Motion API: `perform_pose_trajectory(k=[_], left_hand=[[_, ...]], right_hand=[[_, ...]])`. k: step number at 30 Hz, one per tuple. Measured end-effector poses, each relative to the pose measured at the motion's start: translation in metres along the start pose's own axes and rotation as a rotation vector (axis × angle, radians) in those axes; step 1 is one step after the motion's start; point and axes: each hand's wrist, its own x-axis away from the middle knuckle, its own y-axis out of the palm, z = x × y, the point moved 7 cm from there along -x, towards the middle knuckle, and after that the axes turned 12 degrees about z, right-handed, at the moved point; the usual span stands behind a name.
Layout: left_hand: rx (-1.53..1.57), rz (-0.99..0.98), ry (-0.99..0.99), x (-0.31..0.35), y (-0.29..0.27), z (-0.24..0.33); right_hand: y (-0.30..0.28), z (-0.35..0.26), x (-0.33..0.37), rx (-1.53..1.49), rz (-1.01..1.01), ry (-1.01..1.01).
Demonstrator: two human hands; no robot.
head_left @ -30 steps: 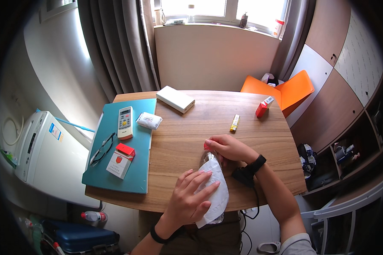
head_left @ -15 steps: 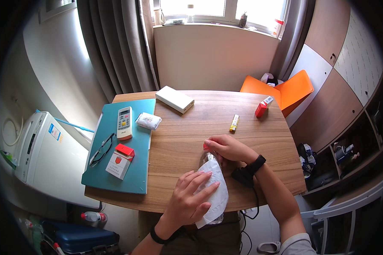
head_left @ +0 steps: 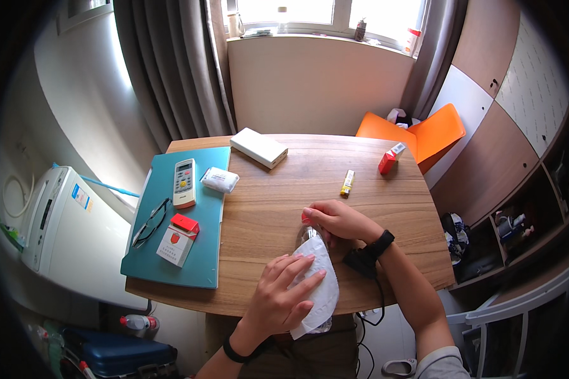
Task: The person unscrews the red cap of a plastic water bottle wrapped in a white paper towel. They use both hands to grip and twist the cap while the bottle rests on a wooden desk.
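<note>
A clear plastic bottle (head_left: 310,237) with a red cap (head_left: 305,216) lies on the wooden table (head_left: 284,202) near its front edge. My right hand (head_left: 338,221) is closed around the bottle's neck by the cap. My left hand (head_left: 284,297) presses a white cloth (head_left: 322,294) flat over the bottle's body, fingers spread on the cloth. The cloth and both hands hide most of the bottle. I wear a black band on each wrist.
A teal mat (head_left: 202,265) on the table's left carries a remote (head_left: 184,183), glasses (head_left: 148,221), a red-and-white box (head_left: 178,239) and a white packet (head_left: 220,180). Farther back lie a white box (head_left: 258,147), a yellow tube (head_left: 348,182) and a small red box (head_left: 389,159). An orange chair (head_left: 423,129) stands at the right.
</note>
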Motion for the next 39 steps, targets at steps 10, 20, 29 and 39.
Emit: perform_pose_trajectory(k=[10,20,29,39], left_hand=[[-0.060,-0.056,-0.010,0.001,0.000,0.001],[0.135,-0.217,0.089,0.006,0.005,0.010],[-0.063,-0.049,-0.092,0.002,0.004,-0.005],[0.067,-0.195,0.102,0.003,0.005,0.009]], right_hand=[[-0.003,0.001,0.001,-0.017,0.011,0.014],[0.001,0.004,-0.002,-0.014,-0.013,-0.023],[0.002,-0.002,0.002,-0.012,-0.007,-0.011],[0.000,0.003,-0.002,-0.035,-0.004,-0.029]])
